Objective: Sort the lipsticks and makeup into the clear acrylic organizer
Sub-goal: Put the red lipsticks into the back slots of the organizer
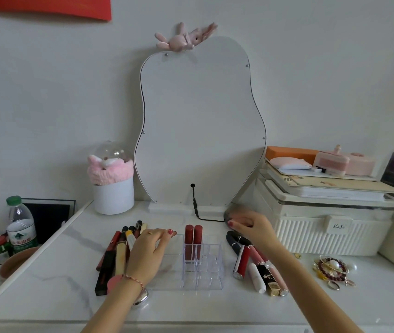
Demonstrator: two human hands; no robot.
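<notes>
The clear acrylic organizer (211, 272) stands at the middle of the white table, with two dark red lipsticks (193, 236) upright in its back left slots. My left hand (149, 252) lies with straight fingers on the low clear part left of those slots. Left of it is a pile of lip glosses and lipsticks (116, 251), and a pink round compact (113, 282) sits by my wrist. My right hand (251, 227) reaches back right, fingers curled over a dark round compact (230, 213). More lipsticks and tubes (256, 267) lie right of the organizer.
A wavy mirror (198, 128) stands at the back with a black cable (194, 205) on the table. Around it are a white pot with pink headband (113, 183), a water bottle (20, 224), a white storage box (323, 224) and jewelry (332, 267).
</notes>
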